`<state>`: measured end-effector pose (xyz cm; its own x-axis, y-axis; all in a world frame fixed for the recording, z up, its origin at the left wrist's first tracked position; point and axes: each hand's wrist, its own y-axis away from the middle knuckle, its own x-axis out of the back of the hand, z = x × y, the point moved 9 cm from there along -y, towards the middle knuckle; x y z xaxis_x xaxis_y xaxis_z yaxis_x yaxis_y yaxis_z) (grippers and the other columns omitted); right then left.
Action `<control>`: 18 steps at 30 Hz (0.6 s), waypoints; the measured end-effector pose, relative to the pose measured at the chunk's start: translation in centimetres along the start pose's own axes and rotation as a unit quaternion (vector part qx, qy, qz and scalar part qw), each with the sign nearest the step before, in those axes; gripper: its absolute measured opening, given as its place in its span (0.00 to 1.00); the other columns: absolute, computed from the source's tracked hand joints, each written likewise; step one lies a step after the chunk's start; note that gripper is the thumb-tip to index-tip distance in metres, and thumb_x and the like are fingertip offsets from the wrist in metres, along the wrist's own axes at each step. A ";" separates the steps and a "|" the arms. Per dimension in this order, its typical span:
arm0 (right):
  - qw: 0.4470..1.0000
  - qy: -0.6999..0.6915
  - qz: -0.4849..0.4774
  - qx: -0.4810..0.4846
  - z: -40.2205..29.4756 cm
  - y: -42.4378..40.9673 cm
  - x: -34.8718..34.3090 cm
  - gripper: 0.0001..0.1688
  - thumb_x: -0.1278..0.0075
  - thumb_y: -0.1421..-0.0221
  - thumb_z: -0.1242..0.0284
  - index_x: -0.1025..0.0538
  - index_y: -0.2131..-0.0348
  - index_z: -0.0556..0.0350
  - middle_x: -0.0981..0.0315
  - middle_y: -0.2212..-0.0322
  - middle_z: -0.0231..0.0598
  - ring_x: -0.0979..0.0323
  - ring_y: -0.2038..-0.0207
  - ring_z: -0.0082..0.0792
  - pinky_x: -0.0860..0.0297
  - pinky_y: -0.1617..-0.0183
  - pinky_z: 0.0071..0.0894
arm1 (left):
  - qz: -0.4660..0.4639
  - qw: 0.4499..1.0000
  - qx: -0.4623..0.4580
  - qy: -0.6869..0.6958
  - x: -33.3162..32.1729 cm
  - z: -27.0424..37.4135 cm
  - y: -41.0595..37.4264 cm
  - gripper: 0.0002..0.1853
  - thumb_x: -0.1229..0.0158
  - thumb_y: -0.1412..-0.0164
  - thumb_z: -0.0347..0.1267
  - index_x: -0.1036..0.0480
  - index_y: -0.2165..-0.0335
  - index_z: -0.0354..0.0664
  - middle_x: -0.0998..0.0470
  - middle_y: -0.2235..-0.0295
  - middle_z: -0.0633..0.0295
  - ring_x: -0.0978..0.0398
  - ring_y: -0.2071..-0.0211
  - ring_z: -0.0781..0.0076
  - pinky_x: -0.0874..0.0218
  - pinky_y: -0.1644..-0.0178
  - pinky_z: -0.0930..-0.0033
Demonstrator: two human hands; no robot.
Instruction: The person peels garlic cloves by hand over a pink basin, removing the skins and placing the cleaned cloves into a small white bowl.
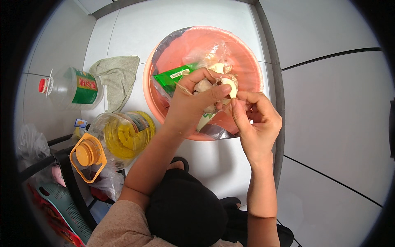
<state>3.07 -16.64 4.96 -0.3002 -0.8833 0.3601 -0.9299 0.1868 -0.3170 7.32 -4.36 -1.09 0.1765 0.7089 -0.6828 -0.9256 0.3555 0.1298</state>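
Both hands work over a round pink plastic bin (250, 71) lined with a thin bag. My left hand (203, 92) is closed around garlic with papery skin (203, 85), and its thumb presses on a pale peeled garlic clove (229, 86). The thumb and fingertips of my right hand (256, 114) pinch the lower tip of that same clove. Beneath the hands, the bin holds a green packet (172, 78), clear plastic film (213, 55) and more garlic pieces or skins (219, 67). My hands partly hide what lies deeper in the bin.
Left of the bin lie a grey-green cloth (118, 77), a clear bottle with a red cap (83, 88) and a large bottle of yellow oil (129, 132). A black rack (66, 173) with a teal perforated basket (66, 203) stands at lower left. A raised grey edging (279, 123) runs along the right.
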 end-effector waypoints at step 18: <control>0.993 0.097 0.050 0.039 -1.6 -1.7 2.7 0.08 0.49 0.63 0.85 0.34 0.84 0.62 0.38 0.88 0.34 0.42 0.85 0.18 0.41 0.81 0.19 | -0.055 0.991 0.061 -0.101 -1.2 -0.3 1.1 0.10 0.40 0.51 0.25 0.28 0.67 0.36 0.26 0.77 0.62 0.30 0.81 0.80 0.39 0.79 0.80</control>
<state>3.52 -18.69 7.85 -0.4327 -0.7606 0.4840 -0.8765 0.2291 -0.4235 5.96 -4.97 -0.32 0.3499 0.7646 -0.5412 -0.8511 0.5008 0.1572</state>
